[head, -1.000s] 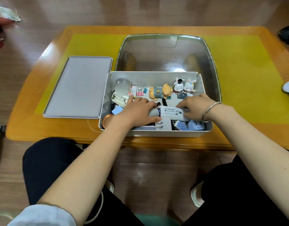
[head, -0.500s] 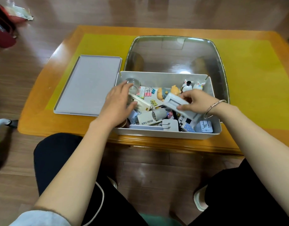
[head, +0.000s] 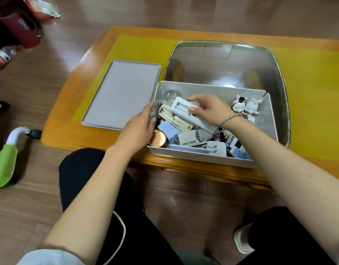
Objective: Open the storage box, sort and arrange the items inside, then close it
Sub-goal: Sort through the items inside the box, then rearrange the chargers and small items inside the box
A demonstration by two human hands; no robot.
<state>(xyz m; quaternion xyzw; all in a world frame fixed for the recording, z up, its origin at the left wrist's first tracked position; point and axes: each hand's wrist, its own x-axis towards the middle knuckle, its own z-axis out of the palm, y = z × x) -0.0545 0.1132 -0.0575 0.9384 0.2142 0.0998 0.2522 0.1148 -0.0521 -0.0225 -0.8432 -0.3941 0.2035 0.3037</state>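
Observation:
The grey storage box (head: 268,119) stands open on the low wooden table, full of small items. Its flat grey lid (head: 122,92) lies on the table to the left. My right hand (head: 209,109) grips a white oblong device (head: 184,109) and holds it above the box's left half. My left hand (head: 140,127) rests on the box's left wall, fingers straight. Inside lie a white "MINI FAN" box (head: 189,139), a copper-coloured round tin (head: 158,139), a blue pad (head: 167,129), a clear dome (head: 169,95) and two small rabbit figurines (head: 245,106).
A large clear plastic tub (head: 222,62) sits behind the box on the yellow table mat (head: 314,96). A green child's seat (head: 2,163) stands on the floor at left. My knees are under the table's front edge (head: 203,169).
My right hand has carried the white device leftward across the box. My left hand has drawn back from the items to the box's left wall. The view has shifted left.

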